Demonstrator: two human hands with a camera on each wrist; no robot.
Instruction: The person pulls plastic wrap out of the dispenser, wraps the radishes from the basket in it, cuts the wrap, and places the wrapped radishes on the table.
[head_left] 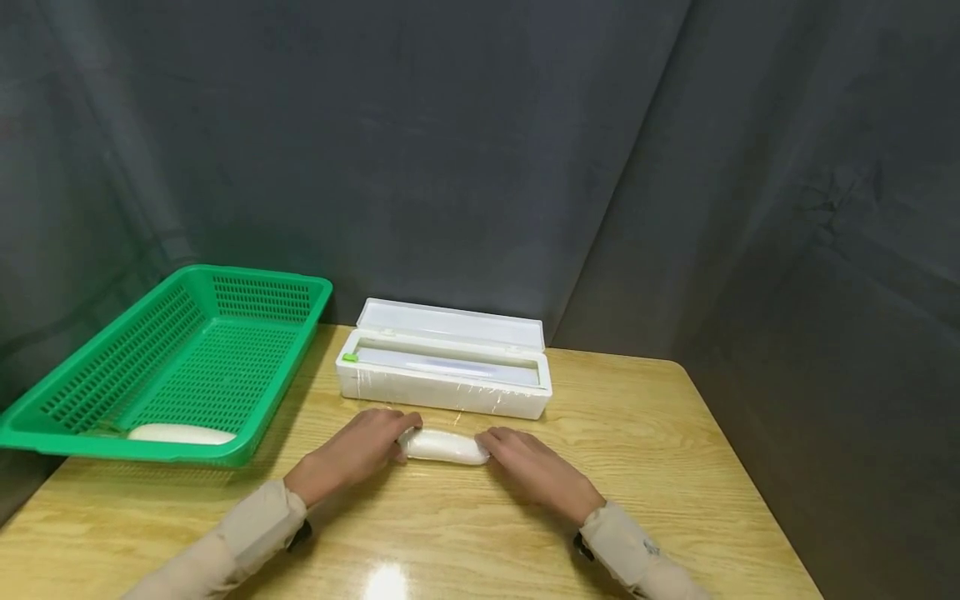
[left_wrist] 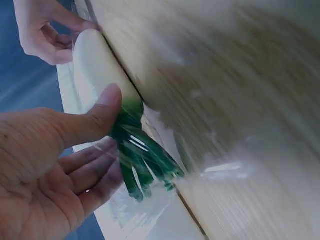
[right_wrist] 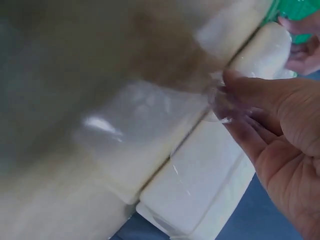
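A white radish (head_left: 444,447) with cut green stems (left_wrist: 142,157) lies in clear cling film just in front of a white cling film dispenser (head_left: 442,400). My left hand (head_left: 367,446) grips its stem end, the thumb on top near the green collar and the other fingers beneath. At the opposite end, my right hand (head_left: 528,467) pinches gathered cling film (right_wrist: 220,102) between thumb and fingers. Film also spreads past the stems in the left wrist view. The dispenser's lid (head_left: 450,321) is raised, with a roll visible inside and film hanging down its front.
A green plastic basket (head_left: 318,304) stands on the left of the wooden table (head_left: 637,433), with another white radish (head_left: 180,433) lying at its near end. A small green slider (head_left: 349,357) sits at the dispenser's left end. Dark grey curtains (head_left: 450,150) hang behind and to the right.
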